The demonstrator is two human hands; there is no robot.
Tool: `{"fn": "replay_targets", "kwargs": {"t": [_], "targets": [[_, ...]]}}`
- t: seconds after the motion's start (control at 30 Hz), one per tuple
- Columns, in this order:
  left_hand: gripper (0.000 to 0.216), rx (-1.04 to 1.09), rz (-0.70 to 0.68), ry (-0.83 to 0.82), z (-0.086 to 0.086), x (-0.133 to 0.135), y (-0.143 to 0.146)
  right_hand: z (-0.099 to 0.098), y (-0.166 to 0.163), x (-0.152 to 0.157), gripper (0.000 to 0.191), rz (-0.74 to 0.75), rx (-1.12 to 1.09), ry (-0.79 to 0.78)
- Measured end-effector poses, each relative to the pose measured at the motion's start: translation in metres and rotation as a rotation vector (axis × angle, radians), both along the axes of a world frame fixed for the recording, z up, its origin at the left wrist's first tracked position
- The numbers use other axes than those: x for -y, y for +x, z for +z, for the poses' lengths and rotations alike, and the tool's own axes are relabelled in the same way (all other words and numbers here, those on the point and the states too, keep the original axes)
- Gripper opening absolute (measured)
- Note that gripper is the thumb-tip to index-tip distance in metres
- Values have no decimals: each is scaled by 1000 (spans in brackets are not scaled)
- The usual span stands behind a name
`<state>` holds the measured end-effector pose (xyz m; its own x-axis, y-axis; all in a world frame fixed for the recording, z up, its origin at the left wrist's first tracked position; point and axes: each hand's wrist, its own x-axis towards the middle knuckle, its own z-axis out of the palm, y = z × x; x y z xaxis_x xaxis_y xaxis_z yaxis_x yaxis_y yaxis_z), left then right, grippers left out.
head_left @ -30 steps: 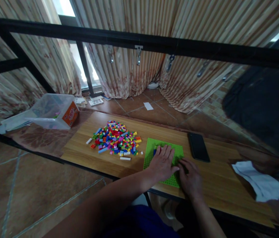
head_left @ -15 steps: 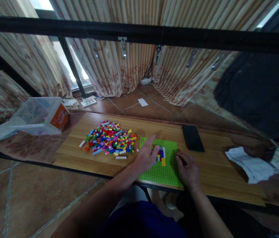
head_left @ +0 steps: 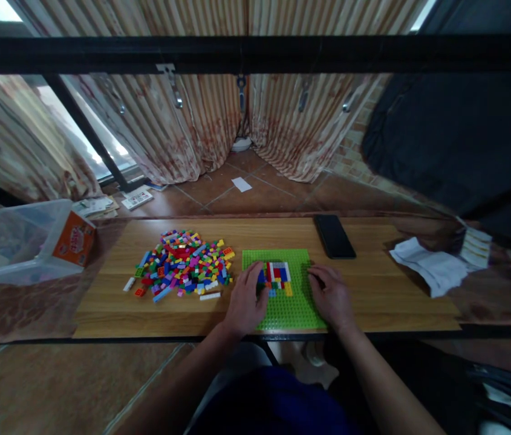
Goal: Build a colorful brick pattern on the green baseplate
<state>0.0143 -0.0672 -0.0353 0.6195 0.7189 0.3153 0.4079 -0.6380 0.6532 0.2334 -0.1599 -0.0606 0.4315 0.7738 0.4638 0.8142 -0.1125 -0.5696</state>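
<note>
A green studded baseplate [head_left: 288, 309] lies on the wooden board [head_left: 373, 302] in front of me. A small patch of red, blue, white and yellow bricks [head_left: 275, 275] is fixed on its upper middle. My left hand [head_left: 245, 300] rests flat on the plate's left edge, fingers stretched toward the patch. My right hand [head_left: 331, 297] lies on the plate's right edge, fingers loosely bent, with nothing seen in it. A heap of loose coloured bricks [head_left: 181, 263] sits left of the plate.
A black phone [head_left: 334, 236] lies behind the plate to the right. Crumpled white paper [head_left: 430, 266] is at the far right. A clear plastic tub with an orange label [head_left: 28, 239] stands at the left. A black bar [head_left: 255, 53] crosses overhead before the curtains.
My left hand slid off the middle of the plate to its left edge, uncovering the brick patch. The view swung so the board now sits square in front of me.
</note>
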Motion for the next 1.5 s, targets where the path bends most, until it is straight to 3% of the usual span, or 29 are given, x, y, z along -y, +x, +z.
{"fn": "replay_targets", "kwargs": {"t": [0.5,0.87,1.27,1.5], "targets": [[49,60,68,-51,-5,-1,-2,-2,1,-1,25,-7,7,-9],[46,128,104,-31,-5,-14,-26,-3,2,1,27,9,22,-2],[32,111,12,62,7,-4,-50,-7,6,1,30,25,78,14],[27,105,311,184,12,-8,-99,-8,9,4,36,23,124,-34]]}}
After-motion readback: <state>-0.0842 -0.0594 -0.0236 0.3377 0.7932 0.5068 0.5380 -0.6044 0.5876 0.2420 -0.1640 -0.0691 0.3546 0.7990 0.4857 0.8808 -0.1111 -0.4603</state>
